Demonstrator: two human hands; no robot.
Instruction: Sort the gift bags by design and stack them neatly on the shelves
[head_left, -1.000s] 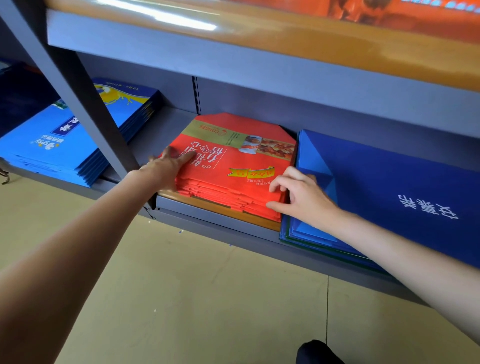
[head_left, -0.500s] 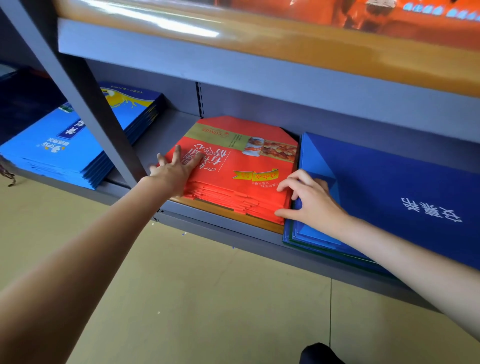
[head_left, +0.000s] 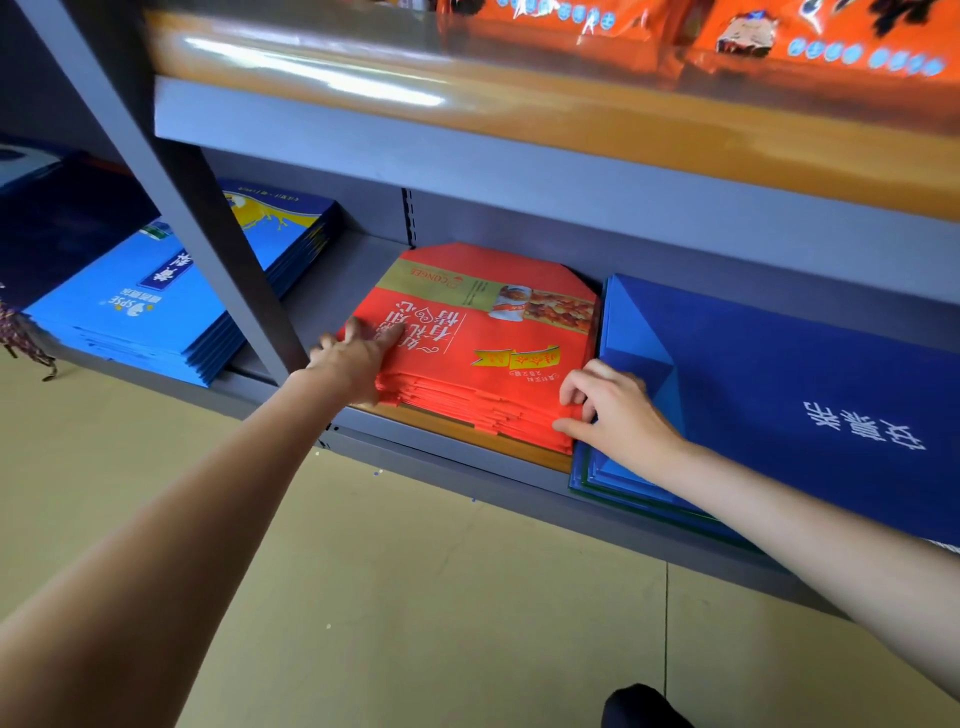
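**Both hands on the red bag stack, lower shelf**

A stack of flat red paper gift bags (head_left: 483, 353) with white lettering and a green-gold band lies on the grey metal lower shelf (head_left: 358, 270), between the two hands. The left hand (head_left: 353, 364) lies against the stack's near left corner: its fingers (head_left: 387, 338) reach out fairly straight over the top bag, and the thumb side meets the layered front edges. The hand is blurred, so how firmly it presses cannot be told. The right hand (head_left: 613, 410) sits at the stack's near right corner. Its fingers are curled, with the tips on the top bag's edge, and the thumb lies along the front edges lower down; whether they pinch any bags is not clear.

Touching the stack on the right is a pile of flat dark blue paper bags (head_left: 779, 384) with white characters, cut off by the right border. A pile of lighter blue bags with a yellow splash design (head_left: 171, 312) lies to the left, partly hidden by a slanted grey shelf post (head_left: 208, 249). Under the red stack an orange-brown edge shows; what it belongs to cannot be made out. Orange packets (head_left: 701, 31) on the upper shelf are blurred and cropped.
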